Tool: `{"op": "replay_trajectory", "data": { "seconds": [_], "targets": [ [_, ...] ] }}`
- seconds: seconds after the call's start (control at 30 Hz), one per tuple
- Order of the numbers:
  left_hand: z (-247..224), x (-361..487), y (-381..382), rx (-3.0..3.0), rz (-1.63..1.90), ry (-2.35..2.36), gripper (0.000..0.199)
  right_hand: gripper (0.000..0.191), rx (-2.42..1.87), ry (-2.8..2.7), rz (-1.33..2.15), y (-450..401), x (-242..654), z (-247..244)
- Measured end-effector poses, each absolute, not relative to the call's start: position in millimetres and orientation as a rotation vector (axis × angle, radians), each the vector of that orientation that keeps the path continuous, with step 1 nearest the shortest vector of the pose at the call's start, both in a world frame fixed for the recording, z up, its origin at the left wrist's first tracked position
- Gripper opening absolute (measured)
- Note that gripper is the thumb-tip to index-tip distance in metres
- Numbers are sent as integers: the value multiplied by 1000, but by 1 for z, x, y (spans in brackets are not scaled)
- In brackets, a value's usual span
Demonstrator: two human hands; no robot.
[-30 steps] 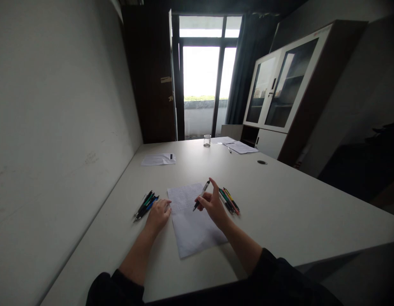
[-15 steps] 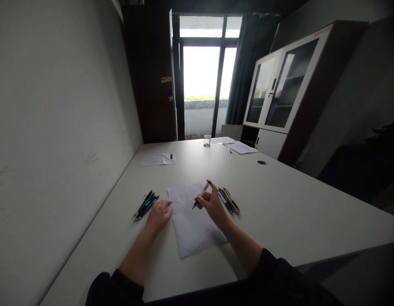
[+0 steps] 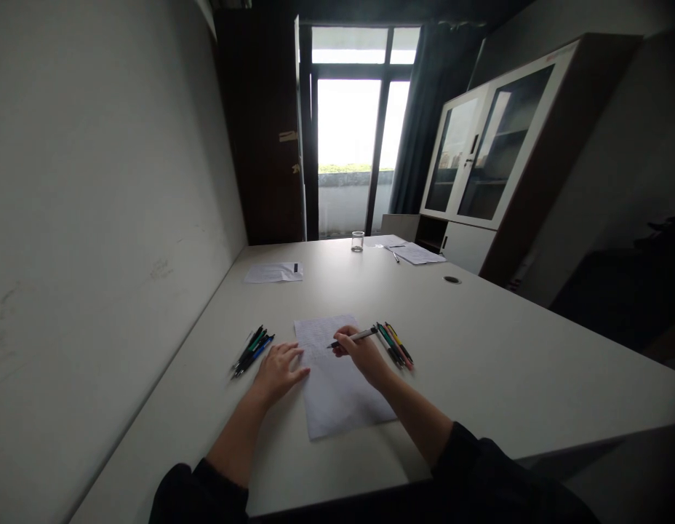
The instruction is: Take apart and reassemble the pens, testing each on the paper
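Observation:
A sheet of paper (image 3: 342, 400) with faint writing on its upper part lies on the white table in front of me. My right hand (image 3: 359, 353) is closed round a pen (image 3: 362, 335), whose tip is over the upper part of the sheet; whether it touches is too small to tell. My left hand (image 3: 278, 370) lies with fingers spread at the sheet's left edge, fingertips on or beside the paper. Left of that hand is a bunch of pens (image 3: 252, 351). Several more pens (image 3: 395, 345) lie just right of my right hand.
Farther back on the table (image 3: 512, 349) are a glass (image 3: 358, 241), a printed sheet (image 3: 273, 272) at left and papers (image 3: 417, 253) at right. A round cable hole (image 3: 452, 279) is near the right edge. A wall runs along the left side.
The pen in my right hand has tilted lower, its back end swinging right and down. My left hand has shifted slightly right with its fingers more spread. The sheet's top has turned slightly right.

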State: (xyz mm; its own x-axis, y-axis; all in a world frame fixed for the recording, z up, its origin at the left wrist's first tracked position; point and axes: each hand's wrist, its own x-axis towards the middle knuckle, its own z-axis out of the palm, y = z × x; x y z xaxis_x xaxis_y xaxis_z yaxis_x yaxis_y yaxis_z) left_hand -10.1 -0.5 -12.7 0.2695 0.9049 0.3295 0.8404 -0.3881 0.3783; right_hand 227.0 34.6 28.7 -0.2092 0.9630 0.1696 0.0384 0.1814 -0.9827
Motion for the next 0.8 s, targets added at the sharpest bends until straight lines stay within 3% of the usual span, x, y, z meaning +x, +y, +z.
{"op": "replay_trajectory", "data": {
  "seconds": [0.23,0.5,0.8],
  "targets": [
    [-11,-9,1,2378,701,1664,47,23,-1039,-1607,1412,50,205,30],
    [-11,-10,2,2381,687,1673,48,28,-1197,-1641,1251,57,180,-6],
    [-17,-11,5,2370,651,1682,42,32,-1217,-1646,1209,53,180,-12]
  ]
}}
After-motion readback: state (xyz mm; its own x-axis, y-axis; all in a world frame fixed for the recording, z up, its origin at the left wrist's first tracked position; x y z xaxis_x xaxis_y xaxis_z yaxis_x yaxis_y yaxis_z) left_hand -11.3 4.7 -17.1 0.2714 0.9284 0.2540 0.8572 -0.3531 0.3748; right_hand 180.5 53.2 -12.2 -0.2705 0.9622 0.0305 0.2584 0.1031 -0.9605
